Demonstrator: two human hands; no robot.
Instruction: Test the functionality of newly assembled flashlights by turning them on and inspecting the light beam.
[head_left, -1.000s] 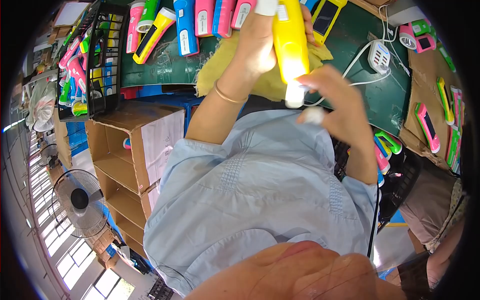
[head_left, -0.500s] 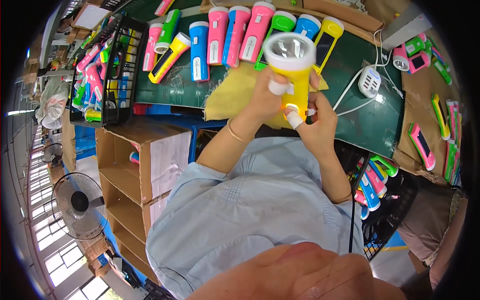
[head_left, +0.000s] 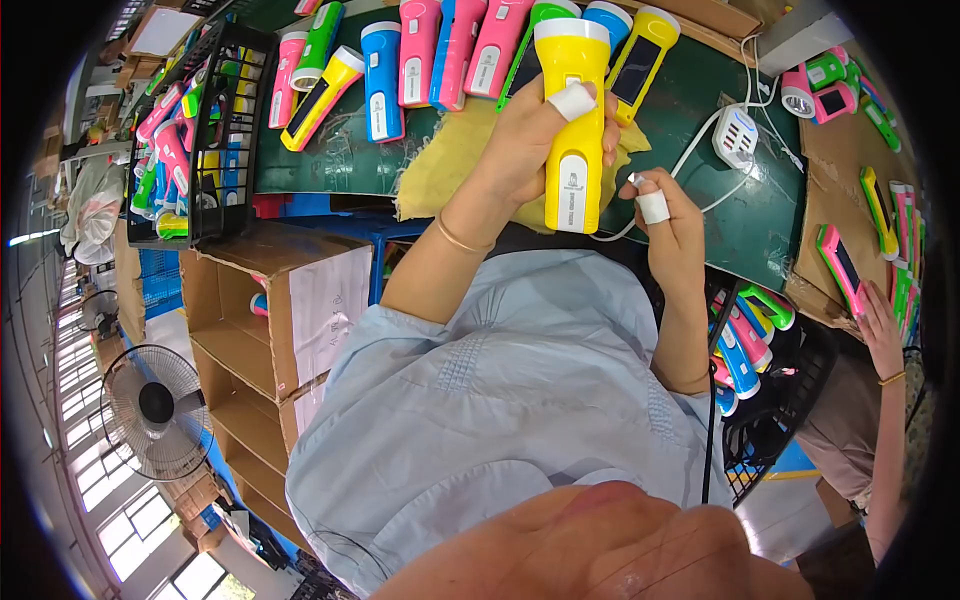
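My left hand (head_left: 520, 152) is closed around a yellow flashlight (head_left: 576, 140), its white-rimmed head pointing away from me. A white switch and a pale label panel on its body face up. Just right of its lower end, my right hand (head_left: 672, 228) pinches the small plug of a white charging cable (head_left: 612, 238), apart from the flashlight. White wraps cover a thumb or finger on both hands. Beneath the flashlight lies a yellow cloth (head_left: 432, 180). Beyond it, a row of pink, blue, green and yellow flashlights (head_left: 418, 55) lies on the green tabletop (head_left: 330, 172).
A white multi-port charger (head_left: 735, 138) with cables sits on the right. A black basket (head_left: 207, 130) of flashlights stands left, above a cardboard shelf (head_left: 285, 250). At far right, another person's hand (head_left: 880, 330) touches a pink flashlight on cardboard. A fan (head_left: 157, 403) stands lower left.
The yellow flashlight has been turned and tilted, showing its labelled side instead of its lens. My right hand has drawn away from its lower end with the plug. Another person's hand has appeared at right.
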